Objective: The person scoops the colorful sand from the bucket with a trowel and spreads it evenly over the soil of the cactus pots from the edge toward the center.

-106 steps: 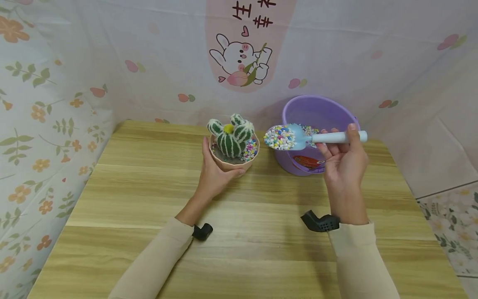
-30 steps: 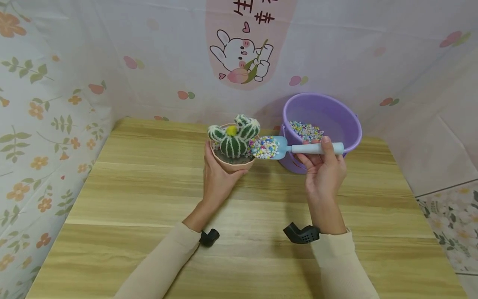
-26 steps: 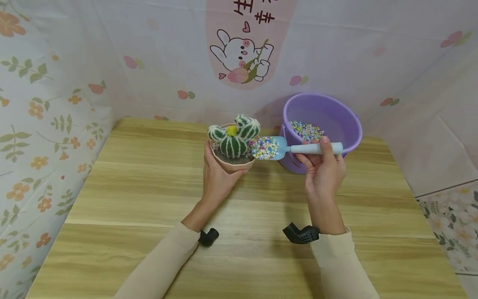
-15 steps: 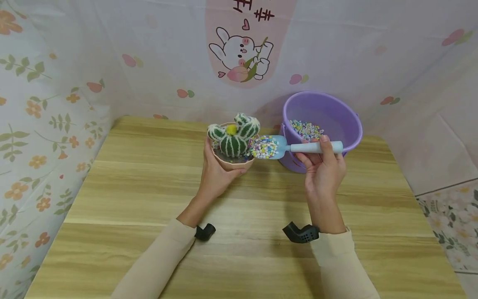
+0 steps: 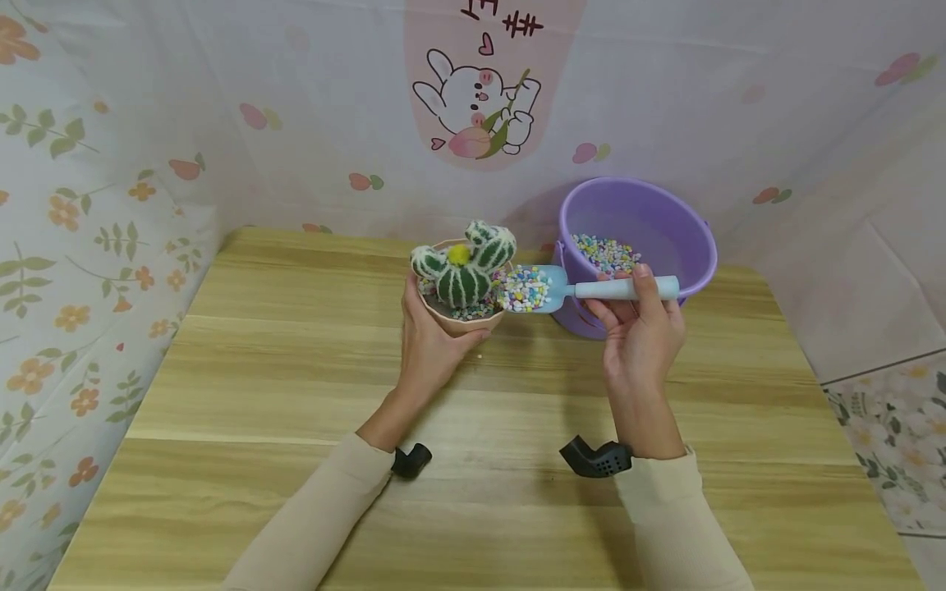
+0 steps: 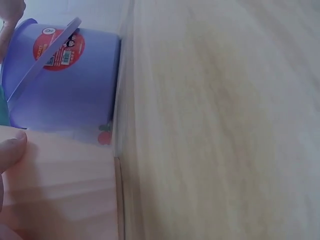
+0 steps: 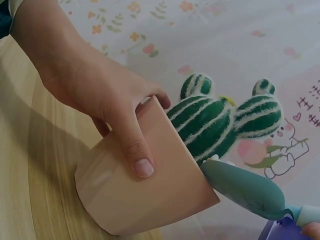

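In the head view my left hand (image 5: 432,353) grips a peach plant pot (image 5: 461,326), thumb along the front and fingers round the left side. A green and white fuzzy cactus (image 5: 463,287) with a yellow tuft stands in it, with coloured pebbles (image 5: 476,310) scattered over the dark fill. My right hand (image 5: 643,353) holds a light blue trowel (image 5: 557,287) by its pale handle, thumb on top. Pebbles fill the trowel's scoop, whose tip is at the pot's right rim. In the right wrist view the trowel's underside (image 7: 245,189) slopes down to the rim beside the cactus.
A purple bucket (image 5: 580,316) stands behind the trowel at the back right, with more coloured pebbles (image 5: 606,253) inside. One small pale pebble (image 5: 479,356) lies on the wooden table (image 5: 480,509) in front of the pot. A printed cloth (image 5: 310,107) hangs behind the table.
The trowel has come left from in front of the bucket to the pot's rim. Pebbles now cover part of the dark fill before the cactus, and a pale one has appeared on the table.
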Motion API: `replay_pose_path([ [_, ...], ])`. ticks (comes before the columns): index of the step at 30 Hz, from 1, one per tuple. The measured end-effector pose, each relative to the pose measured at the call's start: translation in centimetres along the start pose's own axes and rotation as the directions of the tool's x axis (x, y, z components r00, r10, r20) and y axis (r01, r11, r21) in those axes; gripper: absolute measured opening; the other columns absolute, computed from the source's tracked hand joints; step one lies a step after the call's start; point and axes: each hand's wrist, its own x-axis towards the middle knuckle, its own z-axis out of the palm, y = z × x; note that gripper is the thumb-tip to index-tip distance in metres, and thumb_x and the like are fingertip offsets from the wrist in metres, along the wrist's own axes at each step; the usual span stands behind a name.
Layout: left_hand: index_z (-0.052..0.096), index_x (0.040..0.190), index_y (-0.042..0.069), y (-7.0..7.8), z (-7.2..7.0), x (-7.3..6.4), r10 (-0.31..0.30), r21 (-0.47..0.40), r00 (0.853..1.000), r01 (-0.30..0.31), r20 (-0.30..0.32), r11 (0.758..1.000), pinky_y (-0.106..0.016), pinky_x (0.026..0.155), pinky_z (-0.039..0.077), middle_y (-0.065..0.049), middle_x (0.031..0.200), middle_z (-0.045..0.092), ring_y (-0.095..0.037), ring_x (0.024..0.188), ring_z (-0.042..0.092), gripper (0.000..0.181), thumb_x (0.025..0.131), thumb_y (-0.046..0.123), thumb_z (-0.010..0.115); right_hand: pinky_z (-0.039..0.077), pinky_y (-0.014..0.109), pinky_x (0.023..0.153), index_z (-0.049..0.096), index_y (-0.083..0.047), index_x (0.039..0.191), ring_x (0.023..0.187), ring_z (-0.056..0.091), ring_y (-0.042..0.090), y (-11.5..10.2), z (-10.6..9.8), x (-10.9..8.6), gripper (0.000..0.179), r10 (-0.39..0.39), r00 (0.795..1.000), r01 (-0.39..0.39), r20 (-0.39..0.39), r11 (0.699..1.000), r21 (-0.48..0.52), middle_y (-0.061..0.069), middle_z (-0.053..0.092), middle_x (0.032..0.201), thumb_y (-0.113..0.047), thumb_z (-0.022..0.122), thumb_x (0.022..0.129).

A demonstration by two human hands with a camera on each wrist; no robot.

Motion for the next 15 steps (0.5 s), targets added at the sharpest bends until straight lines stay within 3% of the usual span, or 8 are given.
replay_pose_path([
  [4, 0.001, 0.156, 0.018, 0.03, -0.23, 0.05, -0.012, 0.001, 1.000, 0.012, 0.026, 1.000, -0.046, 0.114, 0.028, -0.010, 0.157, 0.020, -0.027, 0.141, 0.028, 0.132, 0.062, 0.036, 0.093, 0.057, 0.041, 0.056, 0.055, 0.006, 0.104, 0.068, 0.072, 0.030, 0.00, 0.05, -0.02, 0.037, -0.005, 1.000, 0.005, -0.002, 1.000, -0.007, 0.017, 0.066, 0.077, -0.012, 0.078, 0.082],
  [10, -0.003, 0.157, 0.021, -0.31, -0.87, 0.47, -0.052, -0.014, 0.992, 0.054, 0.115, 0.998, -0.052, 0.113, 0.026, -0.009, 0.160, 0.014, -0.031, 0.144, 0.023, 0.133, 0.065, 0.037, 0.091, 0.057, 0.042, 0.056, 0.056, 0.007, 0.101, 0.065, 0.071, 0.030, 0.09, 0.17, -0.15, 0.036, -0.018, 1.000, 0.018, 0.006, 1.000, -0.008, 0.018, 0.066, 0.077, -0.012, 0.079, 0.082],
  [15, -0.002, 0.157, 0.021, -0.27, -0.91, 0.47, -0.051, -0.008, 0.993, 0.052, 0.109, 0.999, -0.050, 0.114, 0.026, -0.009, 0.160, 0.015, -0.029, 0.145, 0.022, 0.131, 0.065, 0.035, 0.091, 0.056, 0.041, 0.055, 0.056, 0.008, 0.101, 0.062, 0.070, 0.030, 0.15, 0.34, -0.21, 0.036, -0.034, 0.999, 0.034, 0.013, 0.999, -0.001, 0.020, 0.066, 0.078, -0.011, 0.079, 0.081],
])
